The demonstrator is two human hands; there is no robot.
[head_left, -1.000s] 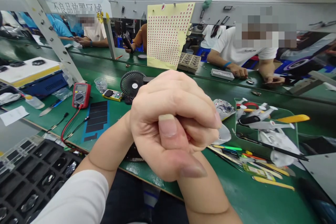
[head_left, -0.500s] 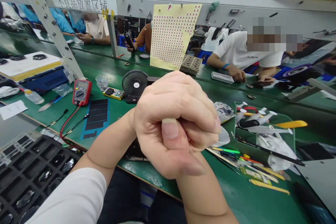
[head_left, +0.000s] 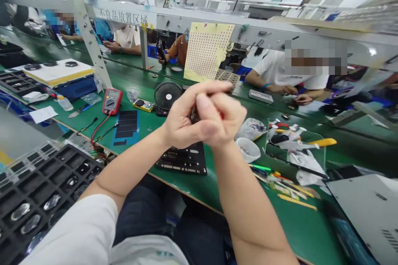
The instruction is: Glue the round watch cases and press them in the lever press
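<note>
My left hand (head_left: 183, 118) and my right hand (head_left: 229, 118) are pressed together in a clasp, raised above the bench. Their fingers are bent and overlap, and one finger stretches out along the top. A speck of red shows between the fingers; whether it is an object or skin I cannot tell. Below and behind the hands, a black printed board (head_left: 195, 165) lies on the green bench, partly covered by them. Just beyond the left hand stands a small black fan (head_left: 168, 96). Neither hand touches the bench.
Left on the bench are a red multimeter (head_left: 112, 101), a dark solar panel (head_left: 127, 125) and a yellow-edged circuit module (head_left: 144, 105). To the right stand a white cup (head_left: 248, 150) and a tool bin (head_left: 323, 159). A black compartment tray (head_left: 39, 186) is at the lower left. Co-workers sit opposite.
My clasped hands have moved away from the camera and their fingers have shifted. The view has swung, uncovering more of the board and the cup.
</note>
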